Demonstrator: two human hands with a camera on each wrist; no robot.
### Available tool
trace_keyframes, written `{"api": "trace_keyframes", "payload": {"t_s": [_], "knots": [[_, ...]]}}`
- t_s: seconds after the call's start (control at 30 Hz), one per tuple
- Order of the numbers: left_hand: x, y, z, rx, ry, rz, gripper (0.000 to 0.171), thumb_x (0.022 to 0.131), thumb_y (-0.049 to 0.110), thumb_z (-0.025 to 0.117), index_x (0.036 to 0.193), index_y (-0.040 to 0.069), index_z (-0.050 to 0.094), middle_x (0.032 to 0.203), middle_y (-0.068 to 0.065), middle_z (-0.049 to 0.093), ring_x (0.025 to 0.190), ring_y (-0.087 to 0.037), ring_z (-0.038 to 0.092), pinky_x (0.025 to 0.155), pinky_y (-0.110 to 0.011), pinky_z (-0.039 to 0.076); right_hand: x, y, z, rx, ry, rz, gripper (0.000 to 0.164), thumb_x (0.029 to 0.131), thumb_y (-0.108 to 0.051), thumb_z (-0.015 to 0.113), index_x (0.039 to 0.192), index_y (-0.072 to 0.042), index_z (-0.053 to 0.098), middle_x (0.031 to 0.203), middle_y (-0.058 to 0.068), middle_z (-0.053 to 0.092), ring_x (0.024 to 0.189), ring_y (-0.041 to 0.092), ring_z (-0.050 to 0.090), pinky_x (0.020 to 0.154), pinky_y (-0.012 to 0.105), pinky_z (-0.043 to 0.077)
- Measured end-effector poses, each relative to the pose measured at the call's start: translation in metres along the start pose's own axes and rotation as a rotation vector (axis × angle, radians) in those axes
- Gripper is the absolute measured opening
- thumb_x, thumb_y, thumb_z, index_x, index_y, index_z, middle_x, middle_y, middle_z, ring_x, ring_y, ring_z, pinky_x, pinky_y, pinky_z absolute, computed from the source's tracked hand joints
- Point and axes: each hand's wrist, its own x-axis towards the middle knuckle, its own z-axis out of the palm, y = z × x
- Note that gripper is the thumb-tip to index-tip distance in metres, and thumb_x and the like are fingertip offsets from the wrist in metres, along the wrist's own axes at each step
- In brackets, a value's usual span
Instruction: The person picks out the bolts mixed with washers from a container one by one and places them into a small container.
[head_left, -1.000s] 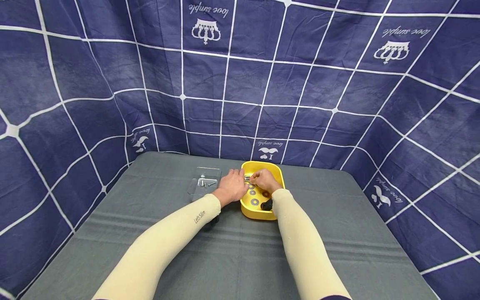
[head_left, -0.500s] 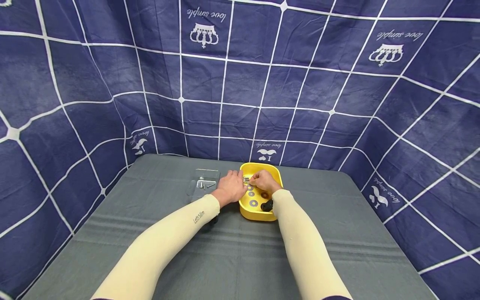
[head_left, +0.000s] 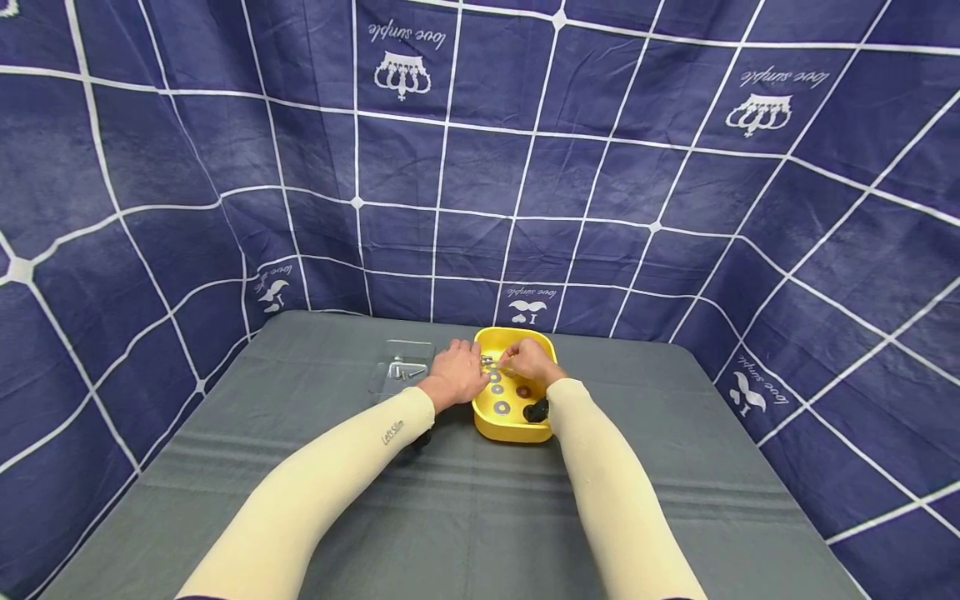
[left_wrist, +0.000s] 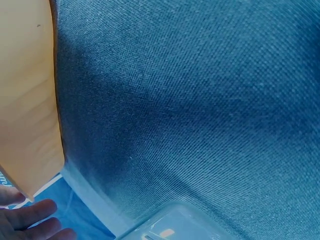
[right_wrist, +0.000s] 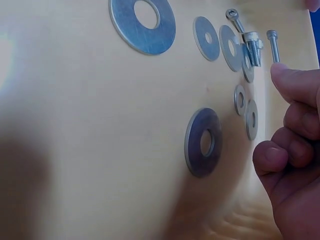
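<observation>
Inside the yellow plastic bin (head_left: 512,432), my right hand (head_left: 528,360) pinches a small socket-head screw (right_wrist: 273,44) between thumb and finger, its head pointing away from the fingertips. Just beyond lie several more socket-head screws (right_wrist: 253,46) in a small cluster. Flat metal washers (right_wrist: 146,31) of differing sizes are spread over the bin floor; a dark one (right_wrist: 202,145) is nearer the right hand. My left hand (head_left: 459,373) rests at the bin's left rim, fingers reaching forward. In the left wrist view its fingers (left_wrist: 32,215) are extended and spread beside the bin wall.
Left of the bin stands a clear plastic box (head_left: 409,342) with several screws (head_left: 405,372) in it. Grey cloth (head_left: 480,517) covers the table, and a blue gridded curtain (head_left: 480,167) hangs behind and at both sides. Black wrist gear (head_left: 536,412) shows at the right wrist.
The head view has shifted slightly, so everything sits a little to the left. Both hands keep nearly the same places at the bin; the right fingers still pinch at the screws.
</observation>
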Motion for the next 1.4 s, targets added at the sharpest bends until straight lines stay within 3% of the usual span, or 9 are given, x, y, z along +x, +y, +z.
{"api": "trace_keyframes", "payload": {"t_s": [0.23,0.53,1.0,1.17,1.4], "knots": [[0.0,-0.006,-0.002,0.003,-0.007,0.007,0.07,0.096,0.048,0.059,0.145,0.0,0.045,0.13,-0.018,0.057,0.125,-0.031,0.05,0.102,-0.048,0.048,-0.003,-0.008,-0.001,-0.049,0.028,-0.049,0.016,0.095,-0.013,0.066,0.094,-0.001,0.076,0.087,0.011,0.07,0.072,0.015,0.052,0.063,0.022,0.039],[-0.005,-0.013,-0.008,0.019,0.013,0.02,0.059,0.097,0.047,0.058,0.133,0.001,0.053,0.121,-0.016,0.059,0.119,-0.03,0.053,0.097,-0.047,0.051,-0.001,-0.017,-0.001,-0.068,0.025,-0.092,0.016,0.094,-0.012,0.065,0.094,0.0,0.075,0.083,0.006,0.068,0.071,0.013,0.051,0.064,0.02,0.038],[-0.006,-0.022,-0.011,0.015,0.103,0.06,0.051,0.097,0.047,0.051,0.121,0.002,0.06,0.111,-0.014,0.061,0.112,-0.03,0.056,0.095,-0.047,0.05,0.001,-0.03,-0.014,-0.135,0.031,-0.158,0.014,0.096,-0.012,0.064,0.094,-0.003,0.075,0.086,0.005,0.068,0.077,0.016,0.055,0.067,0.023,0.042],[-0.006,-0.027,-0.013,0.009,0.114,0.059,0.052,0.098,0.047,0.051,0.124,0.003,0.059,0.115,-0.015,0.061,0.116,-0.031,0.055,0.097,-0.049,0.049,-0.001,-0.037,-0.018,-0.107,0.027,-0.171,0.014,0.096,-0.011,0.064,0.096,-0.002,0.075,0.092,0.007,0.071,0.083,0.018,0.058,0.074,0.026,0.046],[-0.006,-0.037,-0.014,-0.004,0.124,0.035,0.05,0.097,0.046,0.052,0.124,0.004,0.06,0.121,-0.014,0.061,0.122,-0.031,0.053,0.101,-0.05,0.046,-0.003,-0.05,-0.022,-0.084,0.029,-0.21,0.014,0.096,-0.011,0.064,0.094,-0.002,0.074,0.087,0.006,0.07,0.077,0.016,0.056,0.072,0.026,0.045]]}}
